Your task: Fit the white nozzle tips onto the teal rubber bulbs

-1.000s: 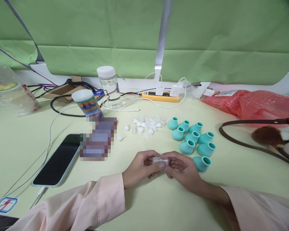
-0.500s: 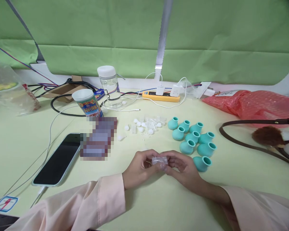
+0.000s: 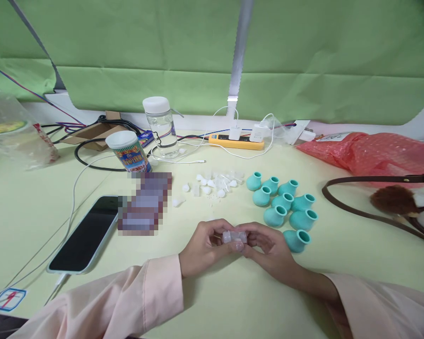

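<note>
Between the fingertips of both hands lies a small clear plastic tube (image 3: 234, 236), roughly level above the table. My left hand (image 3: 207, 245) pinches its left end, thumb in front and fingers behind. From the other side, my right hand (image 3: 269, 248) grips the right end; some of its fingers are curled and partly hidden. Just right of the right hand stand several teal rubber bulbs (image 3: 297, 240) with round open necks. Beyond the hands is a loose pile of white plastic pieces (image 3: 207, 190) and clear plastic tubes (image 3: 223, 179).
Leftward lie a phone (image 3: 86, 234) on a charging cable and a blurred-out flat item (image 3: 144, 202). A paper cup (image 3: 129, 153), water bottle (image 3: 162, 129) and orange power strip (image 3: 236, 141) stand at the back. At right are a red plastic bag (image 3: 371, 153) and brown strap (image 3: 356, 213).
The clear plastic tube has turned slightly between my fingers, so its rounded left end shows more. Both hands stay in nearly the same place.
</note>
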Available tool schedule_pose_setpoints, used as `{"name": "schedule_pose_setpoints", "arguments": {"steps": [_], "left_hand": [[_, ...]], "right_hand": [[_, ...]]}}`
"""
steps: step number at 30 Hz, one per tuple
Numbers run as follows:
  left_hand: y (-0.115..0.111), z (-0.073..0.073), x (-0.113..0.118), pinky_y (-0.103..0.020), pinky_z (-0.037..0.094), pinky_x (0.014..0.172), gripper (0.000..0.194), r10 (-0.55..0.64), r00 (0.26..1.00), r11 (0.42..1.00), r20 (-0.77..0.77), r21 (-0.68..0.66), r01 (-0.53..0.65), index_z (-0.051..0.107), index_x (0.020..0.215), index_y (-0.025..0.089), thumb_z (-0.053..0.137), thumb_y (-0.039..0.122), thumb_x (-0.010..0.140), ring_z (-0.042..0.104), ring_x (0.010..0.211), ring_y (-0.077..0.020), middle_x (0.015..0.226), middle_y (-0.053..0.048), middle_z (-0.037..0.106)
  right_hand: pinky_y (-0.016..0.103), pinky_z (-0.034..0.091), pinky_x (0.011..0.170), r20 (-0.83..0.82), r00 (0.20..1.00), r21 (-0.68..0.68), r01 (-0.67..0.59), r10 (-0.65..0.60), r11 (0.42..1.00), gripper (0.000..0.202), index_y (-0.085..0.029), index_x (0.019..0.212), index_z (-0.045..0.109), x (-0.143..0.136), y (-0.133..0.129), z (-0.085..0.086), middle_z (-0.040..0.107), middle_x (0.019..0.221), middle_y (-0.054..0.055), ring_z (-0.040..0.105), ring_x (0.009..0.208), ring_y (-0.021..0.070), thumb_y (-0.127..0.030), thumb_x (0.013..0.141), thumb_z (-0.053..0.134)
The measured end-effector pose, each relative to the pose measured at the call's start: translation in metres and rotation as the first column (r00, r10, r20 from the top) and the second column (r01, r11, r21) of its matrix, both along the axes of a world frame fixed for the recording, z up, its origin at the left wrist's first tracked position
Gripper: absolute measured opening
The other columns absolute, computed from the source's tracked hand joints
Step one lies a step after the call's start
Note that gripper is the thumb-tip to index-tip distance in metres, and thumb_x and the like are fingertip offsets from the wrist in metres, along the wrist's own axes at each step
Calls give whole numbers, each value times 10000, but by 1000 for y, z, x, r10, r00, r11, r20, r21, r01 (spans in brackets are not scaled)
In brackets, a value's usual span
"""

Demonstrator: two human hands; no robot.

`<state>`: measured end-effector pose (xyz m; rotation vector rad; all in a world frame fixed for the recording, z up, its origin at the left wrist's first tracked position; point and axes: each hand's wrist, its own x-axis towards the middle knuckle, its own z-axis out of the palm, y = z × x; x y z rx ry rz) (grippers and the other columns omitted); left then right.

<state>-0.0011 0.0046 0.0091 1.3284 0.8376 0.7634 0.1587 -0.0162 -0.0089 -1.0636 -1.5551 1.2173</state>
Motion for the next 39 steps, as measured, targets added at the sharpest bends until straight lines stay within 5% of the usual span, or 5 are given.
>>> {"name": "schedule_pose_setpoints", "arguments": {"steps": [12,17,21,29,39], "left_hand": [[1,-2,0,-202,361,472,235,131,991,991,-8,10,-131,596,748,111,679,275,601,459,505,-80,615,-13,571],[2,0,0,-179,323,460,199,243,969,970,-46,35,-241,481,612,129,656,225,611,415,490,-61,540,29,494],[3,-2,3,-190,371,520,188,317,948,945,-19,87,-314,439,635,153,623,147,599,459,556,-78,601,34,501],[7,-8,1,-194,409,489,220,314,949,948,24,46,-314,441,733,169,542,57,573,463,545,-79,638,37,490],[6,-9,1,-214,417,482,193,246,969,969,-36,37,-245,470,843,166,522,130,661,470,504,-83,603,35,480]], "right_hand": [[256,499,583,42,993,211,97,-109,973,330,-252,1054,456,0,-3,-4,546,817,12,551,682,123,-156,748,536],[403,455,751,306,917,656,-7,-257,755,433,-219,1071,372,6,-8,9,452,1007,86,479,939,223,-102,692,545],[531,354,808,568,649,787,-248,-506,564,411,-223,1073,429,11,-4,28,406,1127,120,367,1065,342,-209,688,572],[450,385,657,748,59,630,-376,-661,679,319,-143,1012,555,29,17,44,595,936,158,518,786,294,-319,758,478],[267,423,508,721,450,684,-343,-526,644,208,-172,927,555,27,11,39,604,807,80,534,769,201,-91,783,430]]}}
